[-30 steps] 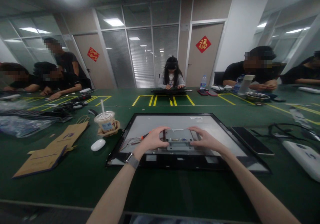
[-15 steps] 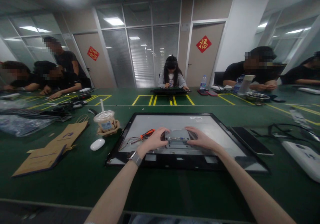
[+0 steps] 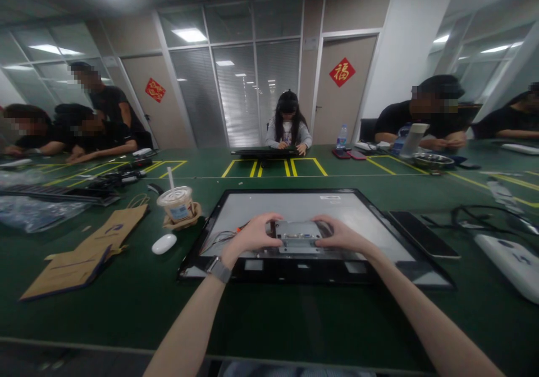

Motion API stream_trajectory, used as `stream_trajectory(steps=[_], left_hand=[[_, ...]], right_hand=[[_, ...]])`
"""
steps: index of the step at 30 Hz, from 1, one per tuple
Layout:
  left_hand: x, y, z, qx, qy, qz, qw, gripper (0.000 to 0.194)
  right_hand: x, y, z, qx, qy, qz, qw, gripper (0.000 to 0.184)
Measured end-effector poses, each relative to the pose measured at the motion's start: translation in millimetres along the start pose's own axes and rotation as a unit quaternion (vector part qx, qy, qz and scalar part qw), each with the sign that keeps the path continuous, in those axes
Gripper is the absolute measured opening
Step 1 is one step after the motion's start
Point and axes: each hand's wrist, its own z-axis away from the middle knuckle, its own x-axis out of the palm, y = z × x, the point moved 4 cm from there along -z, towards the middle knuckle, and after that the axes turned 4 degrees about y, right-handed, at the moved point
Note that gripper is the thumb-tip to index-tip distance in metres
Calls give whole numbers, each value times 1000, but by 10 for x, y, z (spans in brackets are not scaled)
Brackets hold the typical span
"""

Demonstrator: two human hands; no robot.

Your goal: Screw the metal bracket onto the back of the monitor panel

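Note:
My left hand [image 3: 256, 234] and my right hand [image 3: 343, 235] grip opposite sides of a metal bracket plate [image 3: 298, 233] with video ports along its front. Thumbs are at its near edge, fingers at the far edge. The plate sits over the middle of a monitor panel [image 3: 236, 207] lying face down, its grey back up inside a black frame; I cannot tell whether the plate touches it. Beside my left hand, thin wires [image 3: 219, 240] lie on the panel. Only a bit of an orange screwdriver [image 3: 239, 229] shows behind that hand.
Left of the panel are a lidded drink cup [image 3: 179, 210], a white earbud case [image 3: 164, 244] and a brown paper bag [image 3: 80, 262]. On the right lie a black phone [image 3: 423, 234], cables [image 3: 475, 214] and a white device [image 3: 509, 265]. Several people sit around the green table [image 3: 269, 326].
Both hands shifted slightly left with the plate, then stayed nearly in place. The screwdriver came into fuller view and is now mostly covered again. Across the table, a person's dark panel slid left.

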Motion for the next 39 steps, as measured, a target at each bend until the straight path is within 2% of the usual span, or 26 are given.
stream_trajectory(steps=[5, 10, 20, 29, 34, 39], left_hand=[[-14, 67, 90, 31, -14, 18, 999, 65], [26, 97, 125, 43, -20, 34, 998, 65], [82, 97, 108, 64, -2, 23, 998, 64], [114, 74, 93, 58, -20, 7, 998, 62], [157, 20, 97, 49, -31, -11, 998, 61], [170, 17, 110, 41, -46, -23, 998, 59]], right_hand=[[-14, -77, 98, 9, -7, 30, 1000, 66], [-34, -156, 177, 5, -9, 49, 999, 60], [0, -127, 168, -14, 12, 49, 999, 61], [29, -119, 186, 20, -13, 56, 998, 58], [53, -51, 166, 8, -20, 69, 997, 56], [50, -8, 175, 0, -45, 57, 997, 66]])
